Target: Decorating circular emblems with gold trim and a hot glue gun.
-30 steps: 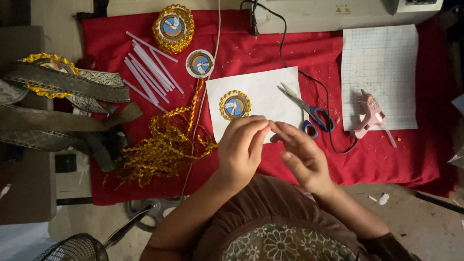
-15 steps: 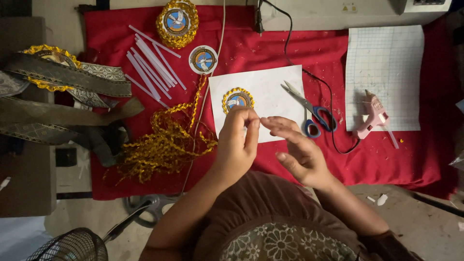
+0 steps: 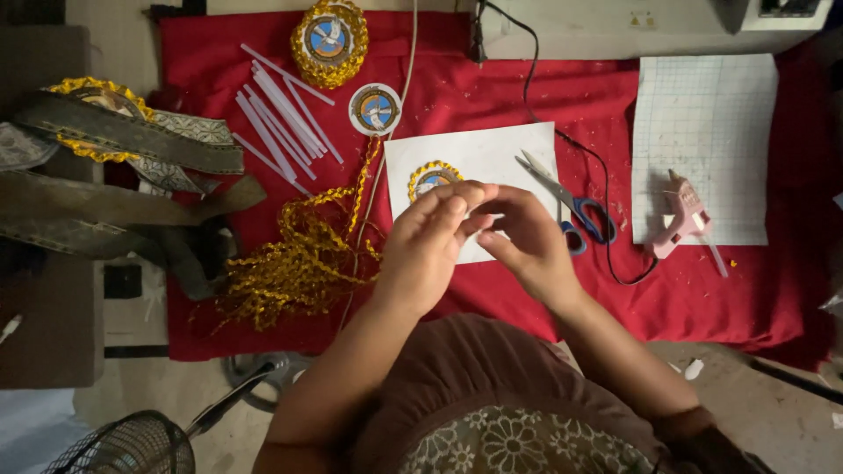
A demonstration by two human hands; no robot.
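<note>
A round gold-trimmed badge (image 3: 432,180) lies on the white sheet (image 3: 479,158) on the red cloth (image 3: 562,96), half hidden by the left hand (image 3: 430,241). Left hand and right hand (image 3: 527,241) meet fingertip to fingertip above it; whether they pinch anything I cannot tell. Blue-handled scissors (image 3: 571,206) lie just beside

left hand (image 3: 428,246) | right hand (image 3: 525,243) | fingertips meet over round badge (image 3: 430,178)

A big red cloth (image 3: 702,298) covers the work place. On it lie a white paper sheet (image 3: 492,154), blue-handled scissors (image 3: 571,204), a pink glue gun (image 3: 680,215), white glue sticks (image 3: 281,114), a heap of gold trim (image 3: 294,263) and a squared paper sheet (image 3: 702,123).
</note>
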